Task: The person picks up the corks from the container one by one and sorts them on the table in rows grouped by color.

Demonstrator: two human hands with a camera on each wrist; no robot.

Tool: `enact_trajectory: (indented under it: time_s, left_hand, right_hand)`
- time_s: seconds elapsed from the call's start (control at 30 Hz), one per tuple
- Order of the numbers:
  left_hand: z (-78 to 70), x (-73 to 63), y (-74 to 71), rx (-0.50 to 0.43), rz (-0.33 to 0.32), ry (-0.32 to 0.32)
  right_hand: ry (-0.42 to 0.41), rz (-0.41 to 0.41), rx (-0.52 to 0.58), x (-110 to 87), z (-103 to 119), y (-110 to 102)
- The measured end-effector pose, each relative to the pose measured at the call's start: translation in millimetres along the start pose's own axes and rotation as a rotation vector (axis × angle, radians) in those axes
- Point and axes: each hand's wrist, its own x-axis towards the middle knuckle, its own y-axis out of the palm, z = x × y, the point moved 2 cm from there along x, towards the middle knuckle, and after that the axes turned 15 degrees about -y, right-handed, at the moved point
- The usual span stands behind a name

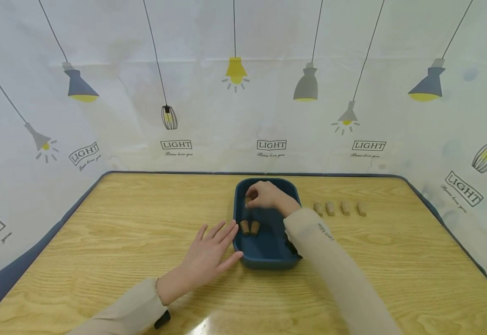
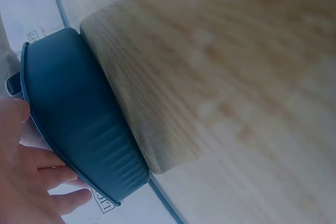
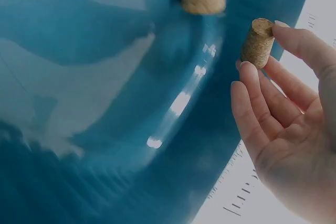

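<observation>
A cork [image 3: 257,44] is pinched between the thumb and fingers of my right hand [image 3: 294,98], inside the blue tray [image 3: 105,98]. In the head view that right hand [image 1: 264,194] is over the far left part of the tray [image 1: 268,264]. Two other corks [image 1: 249,227] lie side by side on the tray floor, near its left wall. My left hand [image 1: 210,253] has its fingers spread, with the fingertips touching the tray's left rim. From the left wrist view, the left hand [image 2: 31,177] rests along the outer edge of the tray [image 2: 79,114].
Several corks [image 1: 337,209] stand in a row on the wooden table [image 1: 151,209], right of the tray. A white backdrop [image 1: 201,93] printed with lamps rises behind the table and at both sides.
</observation>
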Motion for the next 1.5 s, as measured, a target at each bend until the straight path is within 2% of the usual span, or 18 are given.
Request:
enact_trajectory:
  time_s: [0.33,0.63,1.03,1.5]
  left_hand:
    - [1.1,0.5,1.0,0.005,-0.018,0.007]
    - [1.3,0.6,0.6,0.014,0.006,-0.004]
    - [0.1,0.1,0.2,0.013,0.006,-0.005]
    - [-1.0,-0.1,0.6,-0.001,-0.002,0.004]
  right_hand:
    - [-0.054,0.011,0.024,-9.8,8,-32]
    - [-0.113,0.012,-0.073,-26.3,12,-50]
    - [-0.191,0.028,-0.093,-59.8,4,-57]
    - [-0.199,0.000,-0.046,-104.0,-12,-62]
